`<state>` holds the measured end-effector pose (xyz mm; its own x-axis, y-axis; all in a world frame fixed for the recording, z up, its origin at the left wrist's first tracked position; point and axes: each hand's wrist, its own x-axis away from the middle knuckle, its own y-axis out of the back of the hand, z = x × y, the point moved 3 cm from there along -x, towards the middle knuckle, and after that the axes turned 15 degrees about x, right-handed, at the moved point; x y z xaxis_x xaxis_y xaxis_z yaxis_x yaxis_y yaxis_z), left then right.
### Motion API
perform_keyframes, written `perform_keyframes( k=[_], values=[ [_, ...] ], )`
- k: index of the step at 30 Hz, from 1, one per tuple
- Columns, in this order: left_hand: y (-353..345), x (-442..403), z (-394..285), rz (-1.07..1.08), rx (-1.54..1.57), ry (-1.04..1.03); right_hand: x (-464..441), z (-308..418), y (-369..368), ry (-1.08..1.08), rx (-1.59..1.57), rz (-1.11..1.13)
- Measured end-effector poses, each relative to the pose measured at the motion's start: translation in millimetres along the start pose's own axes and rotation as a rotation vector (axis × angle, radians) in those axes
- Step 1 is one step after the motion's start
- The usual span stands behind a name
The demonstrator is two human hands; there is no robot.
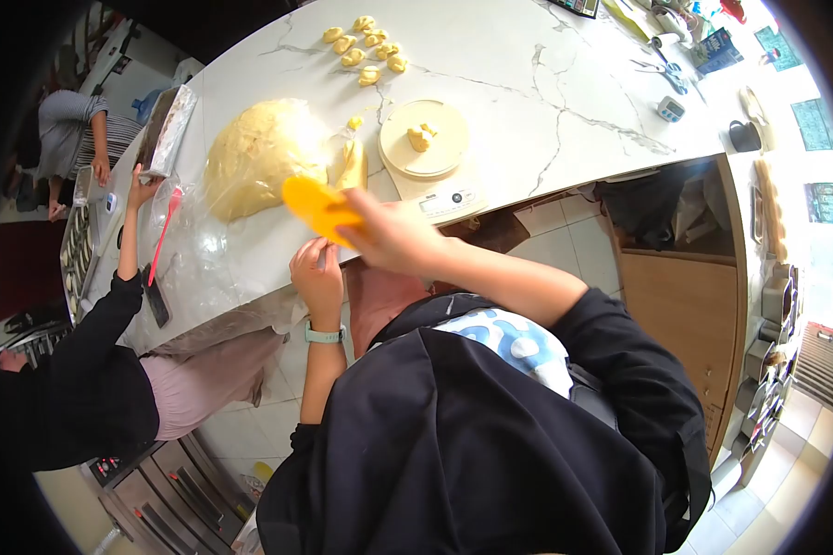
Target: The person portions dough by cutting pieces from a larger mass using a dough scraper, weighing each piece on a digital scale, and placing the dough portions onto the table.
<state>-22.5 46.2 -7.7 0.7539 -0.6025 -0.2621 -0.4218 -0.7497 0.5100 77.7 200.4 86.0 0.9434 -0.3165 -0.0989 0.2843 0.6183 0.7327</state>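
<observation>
My right hand (393,231) is wrapped around a yellow dough scraper (317,207), raised over the counter's front edge and slightly blurred. Just below it is my left hand (317,277), its fingers curled together at the edge; whatever they may hold is hidden. A large mound of dough (264,157) under clear plastic lies beyond my hands. Beside it rests a cut strip of dough (352,165), with a small dough scrap (354,122) behind. On the kitchen scale (424,171) to the right sits one dough piece (421,138).
Several small dough pieces (366,46) lie at the back of the marble counter (528,102). A red spatula (165,236) and phone (157,298) are on the left, near a co-worker's hand (142,189). Scissors (668,74) and a timer (671,109) lie at right.
</observation>
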Motion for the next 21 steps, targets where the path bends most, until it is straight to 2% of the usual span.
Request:
perform_keyframes(
  k=[1,3,5,8,9,11,14,17,18,21],
  values=[
    [-0.5,1.0,13.4,0.006,0.055,0.100,-11.9,10.9,-9.4,0.123,0.066,-0.086],
    [-0.7,3.2,23.1,-0.039,0.135,0.238,-35.4,24.7,-19.6,0.156,0.264,0.180],
    [-3.1,3.1,3.9,-0.135,0.185,0.311,-47.1,33.8,-19.7,0.208,0.340,0.174],
    [0.4,3.2,-29.0,-0.170,0.247,0.226,-53.4,40.2,-11.7,0.224,0.333,0.198],
    [1.5,3.6,-27.0,-0.167,0.238,0.099,-53.2,39.7,-9.4,0.218,0.311,0.212],
    [2.7,8.0,-18.8,-0.159,0.218,-0.152,-50.1,32.4,-13.0,0.178,0.277,0.149],
    [3.5,5.4,-26.7,-0.013,0.002,-0.197,-35.7,14.0,-19.3,0.100,0.173,0.024],
    [3.3,-5.4,-12.8,-0.089,0.220,-0.011,-16.1,-4.7,-7.4,-0.008,0.049,-0.096],
    [7.3,-9.6,-8.5,-0.086,0.141,0.103,-11.4,-13.1,-1.8,-0.047,0.007,-0.131],
    [14.5,-18.1,-37.6,-0.192,0.411,0.092,-6.2,-35.2,15.6,-0.175,-0.068,-0.249]
  ],
)
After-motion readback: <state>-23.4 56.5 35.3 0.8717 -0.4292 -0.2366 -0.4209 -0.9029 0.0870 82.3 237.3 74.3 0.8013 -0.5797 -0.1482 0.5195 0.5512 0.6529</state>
